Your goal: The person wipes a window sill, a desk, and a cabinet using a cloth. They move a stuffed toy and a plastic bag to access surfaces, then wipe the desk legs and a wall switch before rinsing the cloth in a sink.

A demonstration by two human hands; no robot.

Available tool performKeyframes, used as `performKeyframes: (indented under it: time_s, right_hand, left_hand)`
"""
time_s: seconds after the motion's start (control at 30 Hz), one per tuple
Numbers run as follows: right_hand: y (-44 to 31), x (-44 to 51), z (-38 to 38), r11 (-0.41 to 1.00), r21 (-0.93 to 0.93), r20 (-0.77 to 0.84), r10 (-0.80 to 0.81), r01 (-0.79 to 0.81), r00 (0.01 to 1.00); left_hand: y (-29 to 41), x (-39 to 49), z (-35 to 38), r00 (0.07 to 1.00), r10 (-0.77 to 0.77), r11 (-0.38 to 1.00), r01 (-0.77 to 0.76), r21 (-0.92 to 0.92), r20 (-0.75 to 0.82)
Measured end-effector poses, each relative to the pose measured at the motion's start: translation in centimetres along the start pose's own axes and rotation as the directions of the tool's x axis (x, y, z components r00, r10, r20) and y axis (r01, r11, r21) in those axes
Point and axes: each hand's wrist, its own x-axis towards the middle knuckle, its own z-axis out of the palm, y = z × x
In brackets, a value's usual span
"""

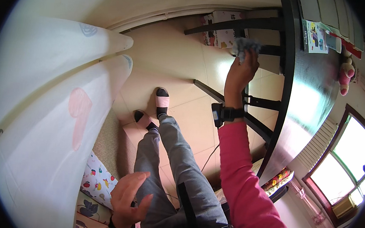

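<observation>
My right hand (pixel 244 66) is stretched out and grips a crumpled grey-blue fluffy cloth (pixel 246 48) in its fingers. The cloth appears in front of the dark bars (pixel 266 24) beside the black table (pixel 288 90); whether it touches them I cannot tell. A black device is strapped to my right wrist (pixel 229 113). Low in the view, my left hand (pixel 129 198) hangs in front of my grey trousers, thumb apart from the fingers and nothing in it. Patterned fabric (pixel 99 175) lies behind that hand.
White hanging fabric (pixel 48 103) with printed figures fills the left side. Books (pixel 315 37) and a plush toy (pixel 346 74) rest toward the glossy tabletop's far side. A printed box (pixel 223 28) stands by the wall. Dark legs (pixel 208 91) stick out over the tiled floor (pixel 186 63).
</observation>
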Motion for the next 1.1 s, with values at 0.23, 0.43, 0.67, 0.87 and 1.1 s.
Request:
performKeyframes:
  time_s: [0.23,0.43,0.67,0.87,1.1]
  right_hand:
    - [0.4,-1.1,0.5,0.990,-0.139,0.231,0.015,0.018,0.973]
    - [0.1,0.3,1.3,0.961,-0.246,0.342,-0.034,0.124,0.939]
    - [-0.3,0.5,3.2,0.921,-0.365,0.320,-0.017,0.140,0.947]
    - [-0.8,-1.7,0.5,0.986,-0.159,0.358,0.009,0.051,0.934]
    - [-2.9,-2.0,-2.4,0.922,0.220,0.164,0.288,-0.319,0.943]
  left_hand:
    - [-0.3,0.0,0.0,1.000,-0.010,1.000,0.010,0.004,0.012]
    - [-0.5,-0.1,-0.3,1.000,0.001,1.000,-0.001,-0.024,-0.007]
    - [-0.4,0.2,-0.1,1.000,0.004,0.998,-0.005,-0.068,-0.014]
    - [-0.3,0.5,-0.3,1.000,-0.012,0.998,0.012,-0.062,-0.005]
    - [-0.4,0.4,-1.1,0.998,-0.038,0.999,0.036,-0.028,-0.044]
